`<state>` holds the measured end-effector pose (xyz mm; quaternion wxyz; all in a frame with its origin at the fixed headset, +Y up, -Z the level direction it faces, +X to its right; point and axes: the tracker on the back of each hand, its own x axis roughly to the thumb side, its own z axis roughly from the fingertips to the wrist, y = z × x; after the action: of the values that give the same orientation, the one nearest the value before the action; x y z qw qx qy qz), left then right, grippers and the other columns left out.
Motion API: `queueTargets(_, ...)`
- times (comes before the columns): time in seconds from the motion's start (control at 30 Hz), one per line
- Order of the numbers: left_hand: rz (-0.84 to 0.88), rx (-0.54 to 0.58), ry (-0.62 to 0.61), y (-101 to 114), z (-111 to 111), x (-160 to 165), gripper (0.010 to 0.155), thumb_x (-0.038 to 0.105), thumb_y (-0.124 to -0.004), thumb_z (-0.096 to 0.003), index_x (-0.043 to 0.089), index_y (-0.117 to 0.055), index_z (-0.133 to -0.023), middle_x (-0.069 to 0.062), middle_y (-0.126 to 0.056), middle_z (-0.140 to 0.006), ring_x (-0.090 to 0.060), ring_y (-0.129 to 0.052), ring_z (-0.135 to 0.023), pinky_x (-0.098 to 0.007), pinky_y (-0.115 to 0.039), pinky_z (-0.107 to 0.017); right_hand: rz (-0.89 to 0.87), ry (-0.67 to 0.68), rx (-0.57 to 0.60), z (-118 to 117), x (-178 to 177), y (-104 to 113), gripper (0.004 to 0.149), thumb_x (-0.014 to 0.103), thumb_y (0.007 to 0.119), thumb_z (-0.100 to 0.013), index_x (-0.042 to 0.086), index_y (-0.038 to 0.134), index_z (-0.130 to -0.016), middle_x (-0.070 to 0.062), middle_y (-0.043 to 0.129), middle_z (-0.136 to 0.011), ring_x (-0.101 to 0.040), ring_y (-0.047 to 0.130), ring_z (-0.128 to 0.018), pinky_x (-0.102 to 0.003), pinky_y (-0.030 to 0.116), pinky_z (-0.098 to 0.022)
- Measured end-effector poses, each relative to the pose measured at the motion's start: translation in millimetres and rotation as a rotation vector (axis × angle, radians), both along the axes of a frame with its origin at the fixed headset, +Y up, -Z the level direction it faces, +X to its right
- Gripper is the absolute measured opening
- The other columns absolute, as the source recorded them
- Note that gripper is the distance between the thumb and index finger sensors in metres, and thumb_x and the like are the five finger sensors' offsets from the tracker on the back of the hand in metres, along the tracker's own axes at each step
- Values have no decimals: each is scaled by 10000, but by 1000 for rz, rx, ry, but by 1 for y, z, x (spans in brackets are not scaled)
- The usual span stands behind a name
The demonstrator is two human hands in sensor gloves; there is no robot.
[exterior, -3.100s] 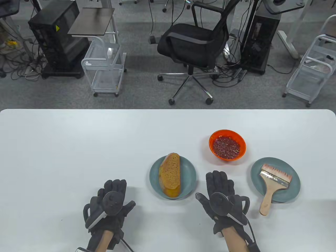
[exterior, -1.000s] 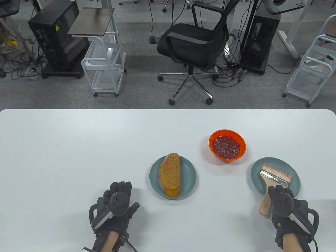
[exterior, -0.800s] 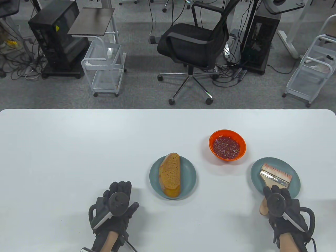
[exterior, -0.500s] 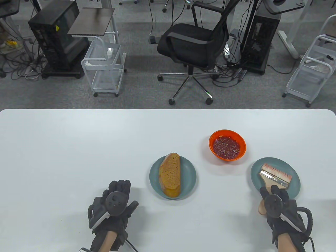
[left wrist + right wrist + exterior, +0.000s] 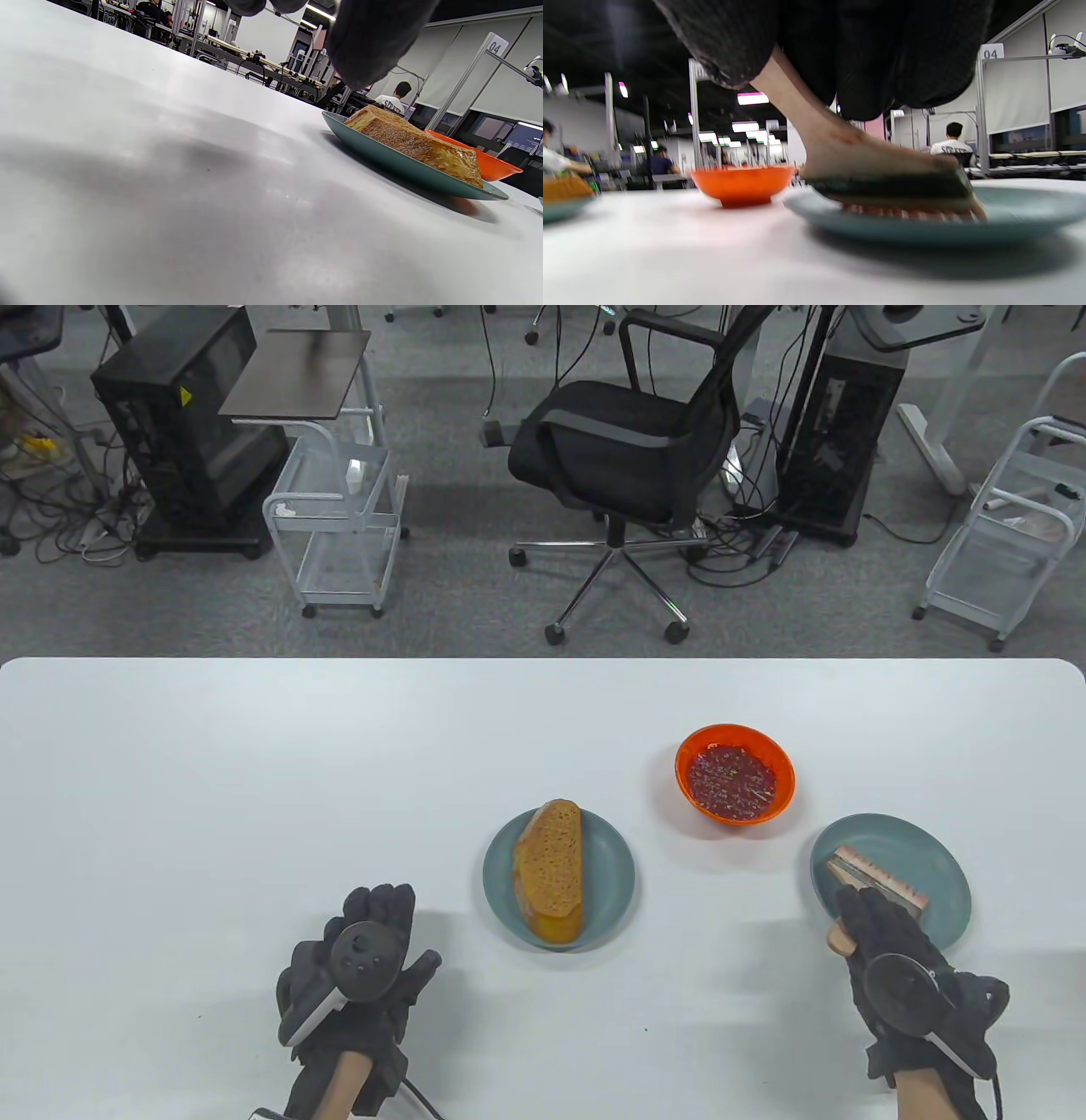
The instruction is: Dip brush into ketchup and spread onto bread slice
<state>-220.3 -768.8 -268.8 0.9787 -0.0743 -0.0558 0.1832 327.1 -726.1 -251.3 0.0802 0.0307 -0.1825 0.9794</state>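
Observation:
A brown bread slice (image 5: 550,869) lies on a teal plate (image 5: 612,875) at the table's middle; it also shows in the left wrist view (image 5: 413,144). An orange bowl of red ketchup (image 5: 734,782) stands to its right, seen too in the right wrist view (image 5: 741,184). A wooden brush (image 5: 874,880) sits on a second teal plate (image 5: 942,874) at the right. My right hand (image 5: 882,937) grips the brush handle and tilts it up, with the bristles (image 5: 912,213) down on the plate (image 5: 1031,214). My left hand (image 5: 373,929) rests flat on the table, holding nothing.
The white table (image 5: 254,780) stretches wide to the left and back. Beyond its far edge stand a black office chair (image 5: 624,449), wire carts (image 5: 339,517) and computer towers (image 5: 836,424) on the floor.
My right hand went from near the bread plate to the brush, closed on its handle and raised the handle, so the brush stands on its bristles. My left hand shifted slightly.

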Motion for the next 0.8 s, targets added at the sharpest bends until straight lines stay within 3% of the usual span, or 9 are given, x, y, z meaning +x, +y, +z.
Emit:
queueTargets(0.17, 7, 4, -5, 1, 0, 0, 766, 457, -749, -616, 156, -287, -1148, -136, -276, -1176, -395, -164, -1059, -578, -215, -690, -179, 46, 87, 3, -2, 37, 501, 254, 793, -498, 222, 691, -988, -162, 771, -964, -434, 886, -808, -550, 781, -538)
queueTargets(0.33, -7, -5, -8, -2, -2, 3, 765, 458, -745, -618, 156, -284, -1149, -133, -268, -1177, -394, -150, -1056, -577, -206, -689, -292, 95, 146, -14, -15, 79, 504, 262, 797, -506, 165, 691, -989, -197, 800, -921, -433, 938, -744, -501, 825, -519)
queueTargets(0.53, -28, -19, -18, -7, -4, 5, 768, 462, -741, -618, 158, -277, -1149, -132, -262, -1177, -393, -143, -1054, -577, -202, -687, -338, 99, 140, -60, -39, 116, 508, 264, 812, -512, 52, 702, -961, -250, 864, -813, -402, 1044, -613, -438, 924, -412)
queueTargets(0.8, -13, -27, -13, -8, -5, 0, 774, 471, -738, -619, 151, -273, -1149, -138, -258, -1176, -394, -139, -1053, -577, -197, -685, -346, -45, 111, -138, -66, 119, 507, 279, 835, -512, 14, 734, -933, -260, 907, -751, -383, 1084, -545, -423, 949, -365)
